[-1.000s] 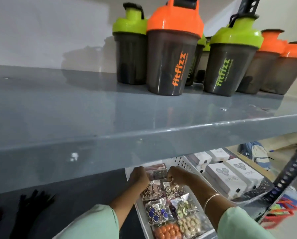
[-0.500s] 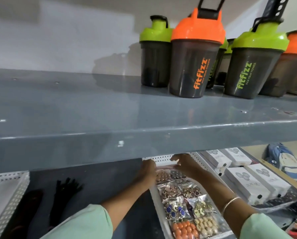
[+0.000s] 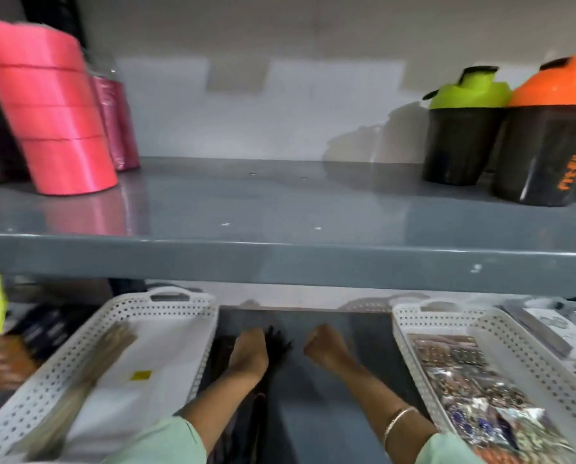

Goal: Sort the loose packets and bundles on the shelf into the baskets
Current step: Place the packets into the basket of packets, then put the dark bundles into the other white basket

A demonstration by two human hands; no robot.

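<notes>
both hands (image 3: 250, 349) reach between 2 white baskets (image 3: 166, 329), under grey shelf (image 3: 280, 259).

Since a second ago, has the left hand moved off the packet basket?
Yes. The left hand has left the packet basket and now sits to its left on the black bundle, on the bare shelf between the two baskets.

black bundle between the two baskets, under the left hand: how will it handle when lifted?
Likely floppy: the black bundle shows loose strand-like ends splaying past the left hand. Probably light, lying thin and flat on the grey shelf. Strands may trail or snag on the perforated left basket. Blur hides finer detail.
</notes>
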